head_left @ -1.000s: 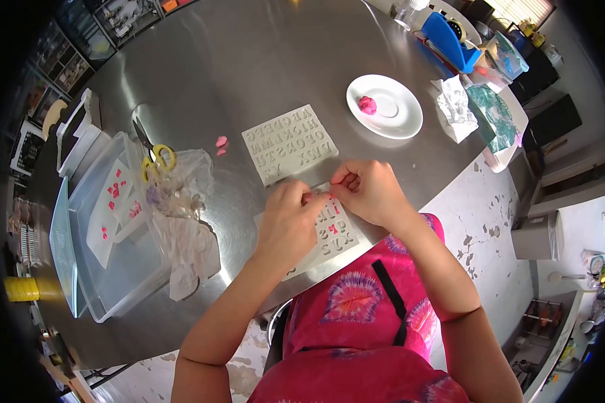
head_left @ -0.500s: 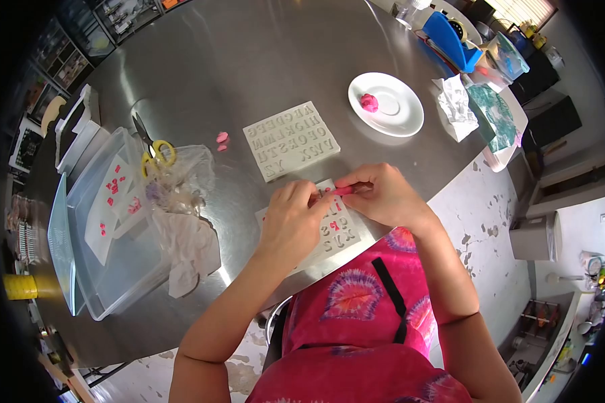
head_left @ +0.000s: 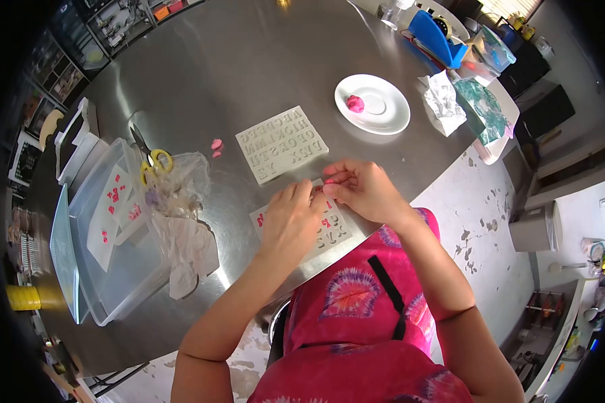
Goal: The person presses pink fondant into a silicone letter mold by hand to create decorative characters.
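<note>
My left hand (head_left: 291,218) rests over a pale letter mould (head_left: 331,250) at the table's front edge, its thumb and forefinger closed around a bit of pink dough. Just to the right, my right hand (head_left: 368,193) pinches a small piece of pink dough (head_left: 329,181) between thumb and fingertips. The fingertips of both hands almost meet above the mould's upper part. Pink dough fills some of the letter cavities; others show bare. My left hand covers much of the mould's left side. Behind my hands lies a second letter mould (head_left: 282,144), with no pink in its letters.
A white plate (head_left: 396,121) carries a pink dough lump (head_left: 355,103). Small pink pieces (head_left: 216,144) lie left of the far mould. Yellow-handled scissors (head_left: 156,161), a crumpled plastic bag (head_left: 181,185) and a clear tub (head_left: 131,285) with pink letters on paper stand left. Crumpled paper (head_left: 444,104) lies right.
The pink strip that stretched between my hands no longer shows at that length; only a small piece shows at my right fingertips. My right hand has shifted slightly left. The view has moved slightly.
</note>
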Available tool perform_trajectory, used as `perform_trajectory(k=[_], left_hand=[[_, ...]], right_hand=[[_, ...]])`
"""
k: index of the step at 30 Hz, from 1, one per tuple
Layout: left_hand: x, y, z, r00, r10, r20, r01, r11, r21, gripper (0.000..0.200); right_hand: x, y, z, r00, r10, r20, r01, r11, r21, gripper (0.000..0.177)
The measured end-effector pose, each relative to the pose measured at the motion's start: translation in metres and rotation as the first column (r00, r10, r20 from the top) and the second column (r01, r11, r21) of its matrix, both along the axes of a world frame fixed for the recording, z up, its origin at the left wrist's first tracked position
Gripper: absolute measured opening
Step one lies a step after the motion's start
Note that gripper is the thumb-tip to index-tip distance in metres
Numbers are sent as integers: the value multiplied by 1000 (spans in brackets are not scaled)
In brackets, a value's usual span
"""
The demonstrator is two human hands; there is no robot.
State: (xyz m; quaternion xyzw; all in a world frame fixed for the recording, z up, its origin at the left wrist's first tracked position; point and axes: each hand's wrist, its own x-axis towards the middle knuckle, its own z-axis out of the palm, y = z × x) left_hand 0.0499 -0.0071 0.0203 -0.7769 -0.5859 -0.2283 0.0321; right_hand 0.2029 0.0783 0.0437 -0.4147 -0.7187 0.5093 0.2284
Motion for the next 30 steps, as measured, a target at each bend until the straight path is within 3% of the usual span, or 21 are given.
perform_trajectory(k=[4, 6, 15, 21, 24, 28, 30], left_hand=[[-4, 0, -1, 992, 4, 124, 1, 999, -39, 18], [-8, 3, -1, 931, -1, 366, 10, 1000, -23, 20], [-14, 7, -7, 786, 61, 616, 39, 988, -149, 19], [-11, 7, -4, 840, -14, 542, 15, 1000, 4, 16], [-12, 8, -7, 850, 35, 525, 8, 997, -80, 15], [-10, 9, -11, 868, 35, 495, -25, 999, -28, 13], [-8, 6, -7, 782, 72, 619, -41, 997, -65, 11]], right_hand=[[2, 3, -6, 999, 37, -21, -37, 999, 2, 20], [3, 5, -13, 998, 45, -51, -43, 998, 34, 20], [2, 2, -3, 999, 36, -11, -36, 997, 63, 19], [2, 1, 6, 992, 101, 80, -112, 982, 151, 25], [2, 2, 5, 995, 92, 46, -99, 979, 177, 29], [-1, 6, -1, 999, 49, 14, -51, 977, 207, 26], [0, 10, -2, 998, 44, 37, -50, 983, 176, 23]])
